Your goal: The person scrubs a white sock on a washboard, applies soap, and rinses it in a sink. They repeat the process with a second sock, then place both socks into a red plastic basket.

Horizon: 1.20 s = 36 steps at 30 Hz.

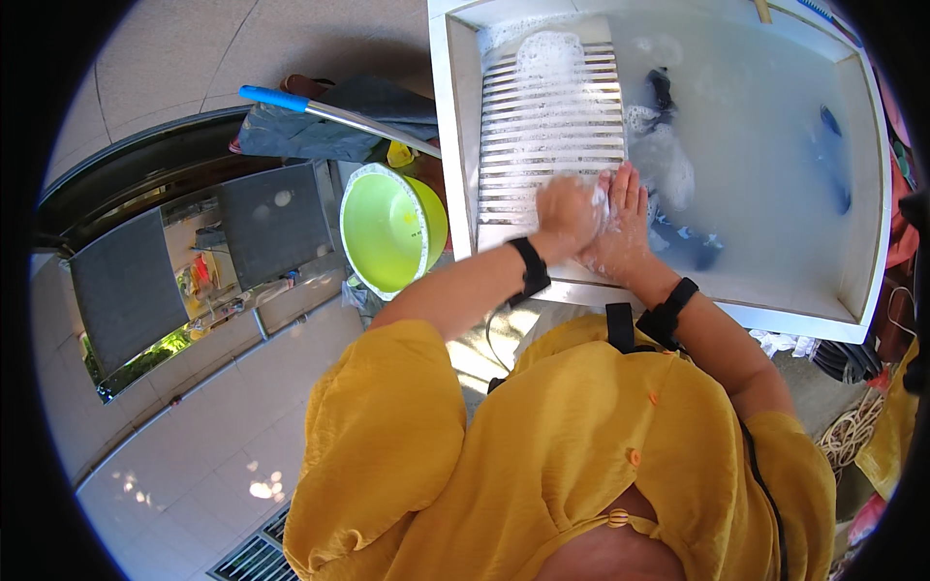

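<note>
My left hand (570, 210), blurred, is curled over the lower end of a ribbed washboard (501, 156) built into a white sink (465, 131). Pressed beside it is my right hand (621, 225), its fingers stretched out towards the ribs. White suds lie where the hands meet, and whether the left one holds anything is hidden. Foam (550, 58) coats the upper ribs. In the cloudy water (763, 218) by my right hand, a dark blue cloth (697, 250) shows below the surface. A black item (660, 87) floats higher up; another blue piece (835, 160) is near the right wall.
A lime-green bucket (385, 229) stands left of the sink. Above it slants a metal pole with a blue grip (275, 98), over dark sheeting (327, 131). At lower right, a coiled pale rope (854, 432) and a black hose (846, 361) lie below the sink's edge.
</note>
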{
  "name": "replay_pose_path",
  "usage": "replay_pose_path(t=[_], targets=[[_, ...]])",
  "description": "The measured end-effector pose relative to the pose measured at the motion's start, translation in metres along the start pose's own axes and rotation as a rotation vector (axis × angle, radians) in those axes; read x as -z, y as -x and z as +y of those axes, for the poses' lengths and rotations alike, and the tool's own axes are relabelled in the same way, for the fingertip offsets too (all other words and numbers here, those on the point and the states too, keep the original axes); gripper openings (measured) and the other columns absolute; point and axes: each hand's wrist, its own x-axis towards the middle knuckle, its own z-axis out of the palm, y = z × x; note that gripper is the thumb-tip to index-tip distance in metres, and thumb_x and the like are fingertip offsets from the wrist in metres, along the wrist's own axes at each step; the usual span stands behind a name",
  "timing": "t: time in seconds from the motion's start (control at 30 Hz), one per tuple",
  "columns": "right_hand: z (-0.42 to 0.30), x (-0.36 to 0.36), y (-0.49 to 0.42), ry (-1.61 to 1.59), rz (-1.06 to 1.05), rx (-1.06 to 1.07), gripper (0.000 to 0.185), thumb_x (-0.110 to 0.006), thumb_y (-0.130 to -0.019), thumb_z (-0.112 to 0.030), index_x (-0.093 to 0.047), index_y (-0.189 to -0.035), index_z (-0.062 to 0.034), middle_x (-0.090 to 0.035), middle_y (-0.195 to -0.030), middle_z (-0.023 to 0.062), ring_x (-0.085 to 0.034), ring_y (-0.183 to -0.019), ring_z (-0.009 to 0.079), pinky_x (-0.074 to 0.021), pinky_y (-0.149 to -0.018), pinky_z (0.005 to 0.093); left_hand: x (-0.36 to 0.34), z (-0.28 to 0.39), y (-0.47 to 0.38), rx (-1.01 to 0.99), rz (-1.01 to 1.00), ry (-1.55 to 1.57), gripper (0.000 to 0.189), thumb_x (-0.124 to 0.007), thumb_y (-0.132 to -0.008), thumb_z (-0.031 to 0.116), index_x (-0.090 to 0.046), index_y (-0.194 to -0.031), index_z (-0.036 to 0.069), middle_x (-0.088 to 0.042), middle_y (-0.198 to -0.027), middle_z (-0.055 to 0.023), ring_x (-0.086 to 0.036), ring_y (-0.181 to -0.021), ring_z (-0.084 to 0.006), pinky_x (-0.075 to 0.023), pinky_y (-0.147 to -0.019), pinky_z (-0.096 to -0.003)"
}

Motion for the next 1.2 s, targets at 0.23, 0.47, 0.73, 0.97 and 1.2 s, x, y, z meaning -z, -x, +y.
replay_pose_path(t=[0.23,0.47,0.73,0.97,1.2], targets=[[-0.004,0.011,0.002,0.007,-0.055,-0.006,0.111,-0.065,-0.07,-0.059,-0.016,-0.144,0.0071,-0.002,-0.149,0.0333,-0.002,-0.138,0.0502,-0.0065,-0.11,0.0586,-0.006,-0.01,-0.052,0.293,-0.101,-0.167,0.034,-0.057,-0.086,0.039,-0.067,-0.096,0.008,-0.052,-0.111,-0.0135,-0.044,-0.108,-0.032,-0.0366,-0.081,-0.0461],[0.003,0.0,-0.005,0.125,0.071,0.098,0.114,-0.067,-0.069,-0.06,-0.014,-0.145,0.0056,-0.001,-0.15,0.0316,-0.002,-0.139,0.0494,-0.0075,-0.11,0.0588,0.021,0.005,0.017,-0.076,-0.029,0.189,0.018,-0.06,-0.08,0.026,-0.069,-0.078,0.01,-0.061,-0.086,-0.0113,-0.055,-0.087,-0.0341,-0.037,-0.076,-0.0474],[-0.003,0.013,-0.007,0.043,-0.088,0.052,0.113,-0.066,-0.069,-0.061,-0.015,-0.145,0.0051,-0.003,-0.152,0.0274,-0.001,-0.139,0.0499,-0.007,-0.11,0.0598,-0.028,-0.032,-0.054,-0.019,0.114,-0.088,0.016,-0.059,-0.081,0.025,-0.068,-0.083,0.011,-0.055,-0.094,-0.011,-0.047,-0.099,-0.0307,-0.0313,-0.082,-0.0475],[0.004,0.0,-0.012,0.132,0.026,0.108,0.111,-0.067,-0.069,-0.06,-0.017,-0.145,0.0038,-0.001,-0.152,0.0267,0.0,-0.137,0.0529,-0.0061,-0.109,0.0608,0.029,0.0,0.015,-0.042,-0.2,0.095,0.01,-0.063,-0.078,0.024,-0.069,-0.082,0.016,-0.061,-0.083,-0.0078,-0.055,-0.082,-0.0272,-0.032,-0.076,-0.0427],[0.0,0.005,-0.014,0.062,-0.076,0.077,0.105,-0.066,-0.071,-0.058,-0.018,-0.148,-0.0046,0.0,-0.152,0.0265,0.0,-0.136,0.0541,-0.0076,-0.109,0.0606,-0.015,-0.038,-0.055,-0.066,-0.03,-0.16,0.027,-0.063,-0.079,0.036,-0.069,-0.082,0.01,-0.061,-0.088,-0.0092,-0.053,-0.091,-0.0274,-0.0319,-0.081,-0.0445]])
